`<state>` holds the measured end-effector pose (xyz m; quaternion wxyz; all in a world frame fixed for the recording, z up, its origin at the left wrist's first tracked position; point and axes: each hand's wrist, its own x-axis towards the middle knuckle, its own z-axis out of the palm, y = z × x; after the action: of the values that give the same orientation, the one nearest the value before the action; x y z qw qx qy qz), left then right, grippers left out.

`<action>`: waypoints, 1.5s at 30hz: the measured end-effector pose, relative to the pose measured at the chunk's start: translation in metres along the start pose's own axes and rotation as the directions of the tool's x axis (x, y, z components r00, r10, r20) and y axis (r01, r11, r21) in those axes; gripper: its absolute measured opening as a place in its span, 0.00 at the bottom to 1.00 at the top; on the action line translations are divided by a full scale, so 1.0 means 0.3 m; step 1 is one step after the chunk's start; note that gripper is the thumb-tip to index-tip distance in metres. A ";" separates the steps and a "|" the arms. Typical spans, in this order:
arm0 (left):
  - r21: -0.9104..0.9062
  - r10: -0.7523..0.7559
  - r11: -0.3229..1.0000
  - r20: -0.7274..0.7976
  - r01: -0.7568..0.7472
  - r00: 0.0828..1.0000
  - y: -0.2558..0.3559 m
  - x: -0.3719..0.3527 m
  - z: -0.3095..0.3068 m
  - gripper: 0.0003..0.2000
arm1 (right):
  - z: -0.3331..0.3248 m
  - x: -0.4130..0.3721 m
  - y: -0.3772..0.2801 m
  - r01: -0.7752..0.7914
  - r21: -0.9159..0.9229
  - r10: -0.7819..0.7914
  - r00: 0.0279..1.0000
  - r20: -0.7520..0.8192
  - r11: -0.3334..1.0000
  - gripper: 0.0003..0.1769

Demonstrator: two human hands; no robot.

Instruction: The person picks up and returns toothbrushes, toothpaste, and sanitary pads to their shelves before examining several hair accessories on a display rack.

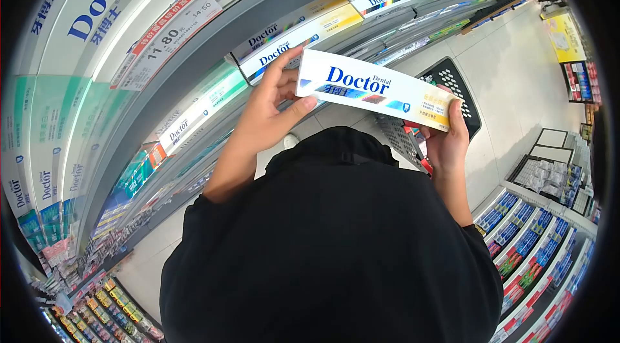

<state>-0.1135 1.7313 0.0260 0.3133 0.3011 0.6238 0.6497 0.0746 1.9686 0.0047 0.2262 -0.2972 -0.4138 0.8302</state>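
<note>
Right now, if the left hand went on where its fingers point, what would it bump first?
Probably the shelved Doctor boxes just beyond the left hand, which grips the held box; depth is unclear.

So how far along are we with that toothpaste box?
Done: the box is off the shelf. In hand: the left hand grips one end and the right hand the other. Left, as it looks: it is not yet in the basket below.

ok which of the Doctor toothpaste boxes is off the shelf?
The white box with the yellow end, held between left hand and right hand; the other boxes sit on the shelf.
</note>
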 end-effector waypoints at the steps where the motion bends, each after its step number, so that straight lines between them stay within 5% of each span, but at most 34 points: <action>1: 0.037 0.014 0.999 0.002 -0.014 1.000 0.010 0.001 -0.007 0.37 | -0.002 0.003 -0.003 0.023 -0.006 -0.023 0.999 0.036 1.000 0.24; 8: 0.119 0.083 0.989 0.049 -0.088 0.995 0.032 0.008 -0.025 0.36 | 0.019 0.001 -0.051 0.118 -0.122 -0.108 0.991 0.084 0.986 0.27; 17: -0.024 0.041 0.999 0.001 -0.041 0.999 0.026 0.009 -0.036 0.34 | 0.053 -0.010 -0.062 0.210 -0.260 -0.176 0.973 0.149 0.942 0.34; 20: -0.122 -0.051 0.991 -0.038 0.046 0.998 -0.024 -0.010 -0.057 0.31 | 0.023 -0.003 -0.063 0.154 -0.021 -0.141 0.945 0.295 0.988 0.39; 23: -0.119 -0.224 0.970 -0.082 0.214 0.971 -0.009 0.001 -0.067 0.28 | 0.019 -0.005 -0.090 0.023 -0.004 -0.020 0.927 0.374 1.000 0.42; 26: -0.078 -0.357 0.934 -0.125 0.349 0.926 -0.023 0.002 -0.086 0.23 | -0.001 0.002 -0.079 -0.008 -0.079 0.031 0.955 0.295 0.997 0.37; 31: -0.010 -0.515 0.853 -0.180 0.522 0.838 -0.008 -0.026 -0.064 0.34 | -0.031 0.012 -0.036 -0.155 -0.112 0.171 0.975 0.145 0.982 0.25; 40: 0.079 -0.492 0.855 -0.192 0.513 0.849 -0.011 -0.057 -0.057 0.39 | -0.014 -0.022 -0.006 -0.161 -0.155 0.176 0.981 0.086 0.975 0.23; 45: -0.135 -0.503 0.861 -0.079 0.491 0.861 -0.037 -0.089 -0.062 0.42 | 0.025 -0.059 -0.012 -0.122 -0.120 0.128 0.991 0.040 0.985 0.27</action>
<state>-0.1111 1.6991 0.0143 0.4513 0.0755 0.6599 0.5960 0.0827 1.9556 0.0167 0.1458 -0.3155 -0.4476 0.8239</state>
